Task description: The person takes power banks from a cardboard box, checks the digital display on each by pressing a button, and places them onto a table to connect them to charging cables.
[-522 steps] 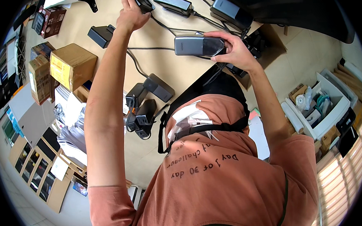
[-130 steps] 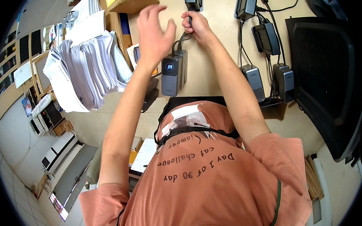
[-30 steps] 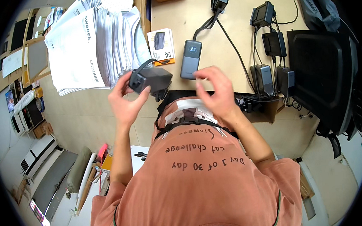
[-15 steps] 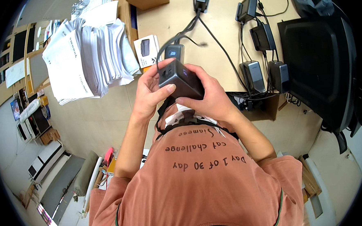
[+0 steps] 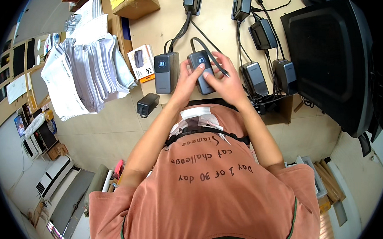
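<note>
A dark grey power bank [image 5: 205, 85] with a small lit display stands tilted between my two hands near the table's front edge. My left hand [image 5: 184, 83] grips its left side, thumb on the front below the display. On its right side is my right hand [image 5: 229, 85], with the thumb against the lower front. A short black cable [image 5: 204, 44] loops up from its top and comes down across my right fingers. Just left of my hands stands another power bank [image 5: 163, 80], its display lit too. Farther left, a small black block [image 5: 148, 104] sits at the table edge.
Black charger blocks [image 5: 242, 5] with trailing cables stand across the back. Two more power banks [image 5: 254, 82] are at the right, beside a large black monitor [image 5: 332, 69]. A white box [image 5: 141, 60], a paper stack [image 5: 85, 77] and a cardboard carton [image 5: 135, 4] lie left.
The dark block held close up has left my hands, and a block now sits at the left table edge. My hands have moved forward onto the cabled power bank.
</note>
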